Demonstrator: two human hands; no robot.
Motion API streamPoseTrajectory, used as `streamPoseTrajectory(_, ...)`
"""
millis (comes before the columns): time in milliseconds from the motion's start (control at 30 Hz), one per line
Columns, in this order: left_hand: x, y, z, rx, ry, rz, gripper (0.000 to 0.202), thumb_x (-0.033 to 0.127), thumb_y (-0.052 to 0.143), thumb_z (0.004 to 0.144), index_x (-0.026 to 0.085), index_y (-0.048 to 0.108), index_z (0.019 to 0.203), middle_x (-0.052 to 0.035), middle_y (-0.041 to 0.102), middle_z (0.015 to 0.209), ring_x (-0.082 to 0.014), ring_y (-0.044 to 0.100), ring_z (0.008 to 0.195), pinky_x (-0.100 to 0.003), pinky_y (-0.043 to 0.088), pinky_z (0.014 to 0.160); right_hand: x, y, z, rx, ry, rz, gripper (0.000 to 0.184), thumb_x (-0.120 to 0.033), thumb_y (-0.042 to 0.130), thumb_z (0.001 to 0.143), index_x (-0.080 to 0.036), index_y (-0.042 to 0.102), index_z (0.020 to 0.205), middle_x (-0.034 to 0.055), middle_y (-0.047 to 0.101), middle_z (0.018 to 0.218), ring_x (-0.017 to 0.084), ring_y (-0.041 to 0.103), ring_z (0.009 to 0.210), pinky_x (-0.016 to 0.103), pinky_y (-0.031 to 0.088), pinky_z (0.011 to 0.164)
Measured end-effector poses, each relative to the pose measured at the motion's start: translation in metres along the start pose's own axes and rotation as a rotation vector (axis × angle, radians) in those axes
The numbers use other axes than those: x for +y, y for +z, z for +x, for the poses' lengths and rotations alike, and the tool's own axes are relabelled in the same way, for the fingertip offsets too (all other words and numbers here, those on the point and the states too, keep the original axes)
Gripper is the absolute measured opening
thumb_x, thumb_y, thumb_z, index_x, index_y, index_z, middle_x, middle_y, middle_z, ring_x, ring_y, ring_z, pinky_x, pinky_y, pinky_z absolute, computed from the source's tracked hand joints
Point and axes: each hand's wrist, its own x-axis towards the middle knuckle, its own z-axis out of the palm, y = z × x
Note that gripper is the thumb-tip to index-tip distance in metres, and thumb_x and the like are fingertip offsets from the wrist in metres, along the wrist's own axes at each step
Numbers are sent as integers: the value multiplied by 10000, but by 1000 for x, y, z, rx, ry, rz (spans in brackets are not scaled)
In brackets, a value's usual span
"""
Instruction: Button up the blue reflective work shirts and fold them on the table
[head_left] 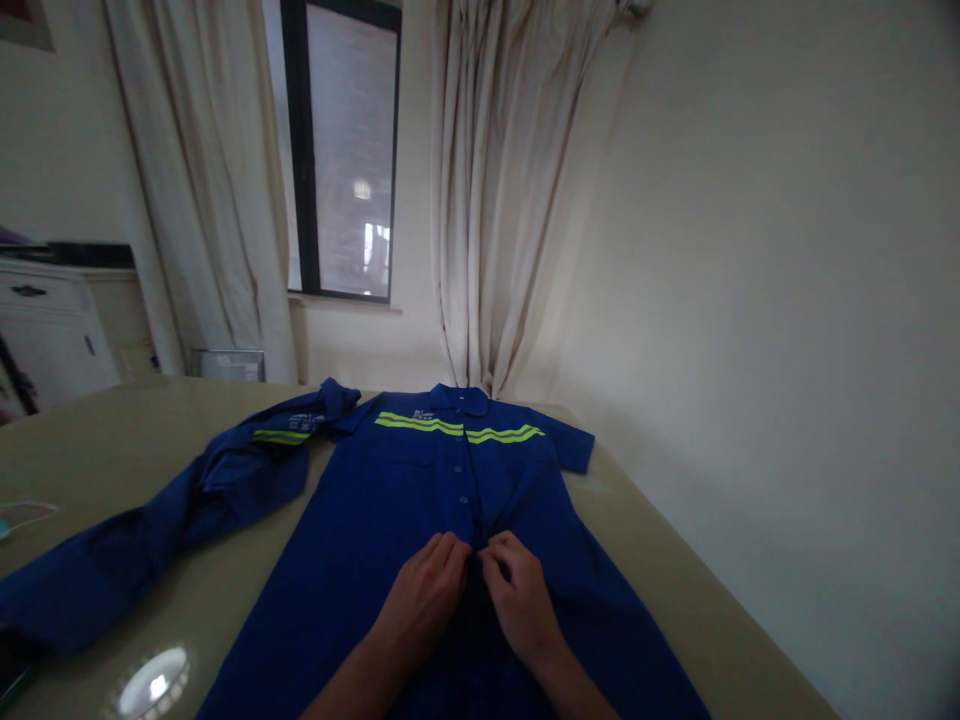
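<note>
A dark blue short-sleeved work shirt lies spread front side up, its collar at the far end and yellow-green reflective bands across the chest. Several buttons run down its front opening. My left hand pinches the placket edge low on the front. Close beside it, my right hand is closed on the other side of the same opening, thumb and forefinger together. Whether a button sits between the fingertips is too small and dark to tell.
Left of the shirt lies a second blue garment, crumpled lengthwise on the table. A mask with a white loop is at the left edge. A wall runs along the right; curtains and a window stand behind.
</note>
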Motion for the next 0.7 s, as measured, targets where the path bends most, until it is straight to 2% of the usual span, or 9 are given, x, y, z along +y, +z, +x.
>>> streamPoseTrajectory(133,-2,5,0,-28,-44,-81,275,-7,441,938,217,599,957,-17,644,940,-210,623,859,-318,508,765,13,0,3,-37,19,4,133,-113,602,831,-187,679,752,17,628,802,174,621,736,254,456,678)
streamPoseTrajectory(267,-5,4,-1,-30,-127,-243,298,15,402,955,223,611,996,-25,667,992,-204,638,929,-317,497,843,14,2,0,-23,-68,-80,159,-101,586,858,-201,704,822,35,660,913,185,649,854,263,473,792)
streamPoseTrajectory(367,-6,-4,0,-6,-231,-451,279,98,380,994,226,628,1004,-27,685,978,-187,654,907,-295,484,837,10,2,-1,-5,-112,-132,179,-105,578,885,-215,719,885,41,663,972,187,657,914,268,476,846)
streamPoseTrajectory(533,-3,-20,4,-2,-371,-767,244,327,470,997,239,686,926,-4,742,862,-183,688,811,-274,463,750,10,3,-1,-5,-136,-194,163,-97,600,873,-216,711,872,32,662,955,182,667,900,256,481,831)
streamPoseTrajectory(600,-4,-21,5,-6,-432,-804,240,396,539,947,228,701,889,-7,750,828,-193,689,781,-277,459,717,12,4,0,2,-148,-218,169,-102,594,884,-218,717,880,32,666,962,177,670,892,253,480,821)
streamPoseTrajectory(700,-10,-14,6,-7,-502,-875,248,418,589,867,201,708,867,-25,758,824,-208,693,788,-285,468,707,12,5,0,20,-168,-232,171,-119,597,899,-222,732,882,26,676,962,166,674,880,244,475,809)
